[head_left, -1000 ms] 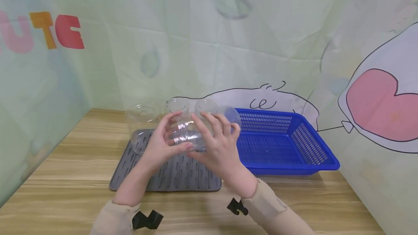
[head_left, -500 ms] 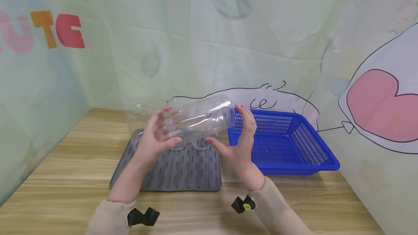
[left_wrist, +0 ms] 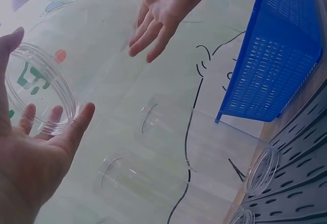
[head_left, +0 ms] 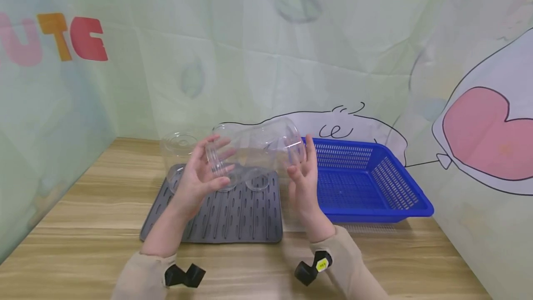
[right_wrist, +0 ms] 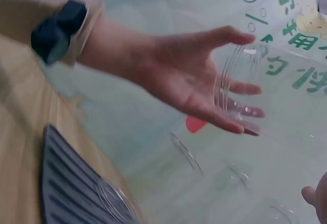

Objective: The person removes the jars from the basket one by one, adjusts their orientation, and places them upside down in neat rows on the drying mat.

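A clear plastic jar [head_left: 254, 147] lies sideways in the air, its ridged mouth towards the left and its base towards the right. My left hand [head_left: 195, 182] grips the mouth end, thumb in front and fingers behind; the right wrist view shows these fingers round the ridged rim [right_wrist: 226, 83]. At the base end is my right hand [head_left: 306, 182], thumb low at the front and fingers by the base, seemingly touching it. Its fingers look nearly straight in the left wrist view. Behind the held jar, several clear jars [head_left: 181, 143] stand mouth down on a grey drying mat [head_left: 233, 226].
A blue perforated basket [head_left: 364, 218] sits on the wooden table [head_left: 250, 267] to the right of the mat. A printed curtain [head_left: 166, 59] hangs behind and on both sides. Black clips [head_left: 185, 276] are fixed near both cuffs.
The right hand first moved off the jar to the right, uncovering its length, then came in against the base end. The jar tilted slightly while the left hand kept its grip.
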The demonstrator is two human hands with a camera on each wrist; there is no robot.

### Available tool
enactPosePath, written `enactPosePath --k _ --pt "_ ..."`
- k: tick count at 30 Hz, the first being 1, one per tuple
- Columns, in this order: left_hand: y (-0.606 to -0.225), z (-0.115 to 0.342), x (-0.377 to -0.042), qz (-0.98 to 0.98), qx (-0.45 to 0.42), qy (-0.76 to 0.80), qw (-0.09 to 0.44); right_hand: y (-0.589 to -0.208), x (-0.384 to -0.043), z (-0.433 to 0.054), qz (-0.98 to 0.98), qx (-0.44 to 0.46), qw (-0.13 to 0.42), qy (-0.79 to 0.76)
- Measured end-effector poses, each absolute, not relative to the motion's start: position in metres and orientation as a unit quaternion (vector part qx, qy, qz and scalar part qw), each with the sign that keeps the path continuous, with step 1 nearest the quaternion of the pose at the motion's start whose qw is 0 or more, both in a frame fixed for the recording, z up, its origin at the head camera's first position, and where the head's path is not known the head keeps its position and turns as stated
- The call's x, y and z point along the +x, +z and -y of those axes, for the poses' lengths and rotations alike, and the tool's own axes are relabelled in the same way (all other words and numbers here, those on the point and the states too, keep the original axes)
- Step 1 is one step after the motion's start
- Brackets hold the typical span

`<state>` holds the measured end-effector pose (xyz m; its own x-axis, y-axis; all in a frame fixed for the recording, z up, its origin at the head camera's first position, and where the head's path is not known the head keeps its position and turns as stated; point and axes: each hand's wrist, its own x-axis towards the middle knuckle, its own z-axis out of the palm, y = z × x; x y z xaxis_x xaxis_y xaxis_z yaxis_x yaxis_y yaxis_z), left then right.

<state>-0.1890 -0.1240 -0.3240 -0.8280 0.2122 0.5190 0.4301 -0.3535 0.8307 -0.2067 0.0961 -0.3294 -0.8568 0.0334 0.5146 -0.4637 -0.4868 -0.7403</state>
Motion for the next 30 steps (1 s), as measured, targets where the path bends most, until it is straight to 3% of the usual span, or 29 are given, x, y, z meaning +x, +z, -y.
enactPosePath --k 4,9,19,30 --pt "-0.325 0.123 -0.190 0.567 -0.288 -0.769 0.065 -0.327 -0.203 -0.088 0.431 0.222 0.093 0.870" --pt "-0.327 0.123 -0.190 0.572 -0.298 -0.761 0.063 -0.322 -0.200 -0.080 0.388 0.206 0.060 0.896" --pt "-0.325 0.123 -0.190 0.572 -0.300 -0.761 0.059 -0.317 -0.199 -0.075 0.387 0.158 0.058 0.907" --pt "-0.319 0.136 -0.186 0.531 -0.319 -0.782 0.068 -0.308 -0.201 -0.069 0.371 0.170 0.059 0.911"
